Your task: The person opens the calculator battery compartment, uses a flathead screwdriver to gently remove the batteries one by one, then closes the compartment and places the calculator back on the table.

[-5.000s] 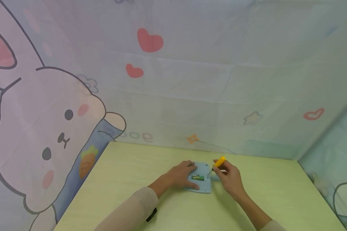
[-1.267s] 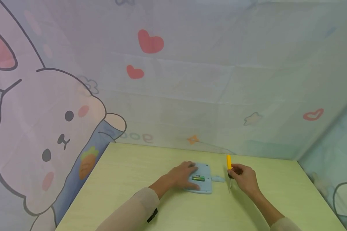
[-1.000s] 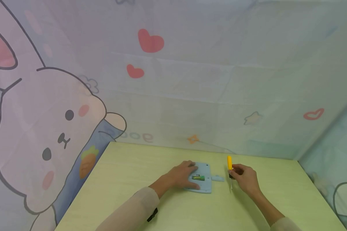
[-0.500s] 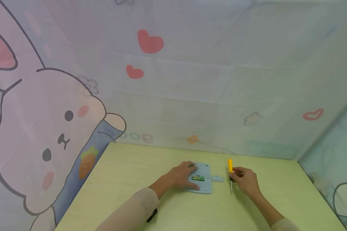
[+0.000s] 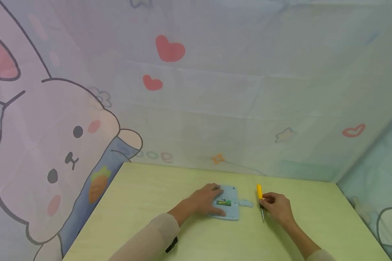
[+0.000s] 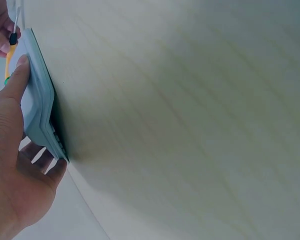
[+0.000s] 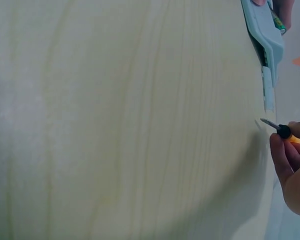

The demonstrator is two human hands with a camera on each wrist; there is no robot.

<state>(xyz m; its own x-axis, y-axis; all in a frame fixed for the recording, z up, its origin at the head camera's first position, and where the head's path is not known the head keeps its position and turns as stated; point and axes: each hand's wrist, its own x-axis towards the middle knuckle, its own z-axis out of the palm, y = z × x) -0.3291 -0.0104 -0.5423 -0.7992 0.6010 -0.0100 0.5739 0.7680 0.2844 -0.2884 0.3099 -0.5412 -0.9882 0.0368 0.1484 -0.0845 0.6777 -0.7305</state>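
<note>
A light-blue calculator [image 5: 230, 214] lies face down on the table, a green battery [image 5: 223, 203] showing in the open compartment in its back. My left hand [image 5: 204, 199] grips it from the left. The left wrist view shows the thumb on the back and the fingers at the far edge [image 6: 60, 152]. My right hand [image 5: 278, 209] pinches a small screwdriver [image 5: 259, 192] near its black collar, yellow handle up. Its metal tip [image 7: 267, 122] points down close over the table, right of the calculator. Between them lies a light-blue cover piece [image 5: 246, 203], right beside the calculator's edge.
The pale yellow-green table [image 5: 143, 203] ends at the back against a hanging cloth [image 5: 215, 108] printed with a rabbit and hearts. A dark strap end [image 5: 171, 245] shows under the left sleeve. On the right-hand cloth is a dark curved outline [image 5: 379, 224].
From the calculator's right edge, my right hand has carried the screwdriver right, past the cover piece. Over the last second it has sunk slightly toward the table. The left hand stays in place.
</note>
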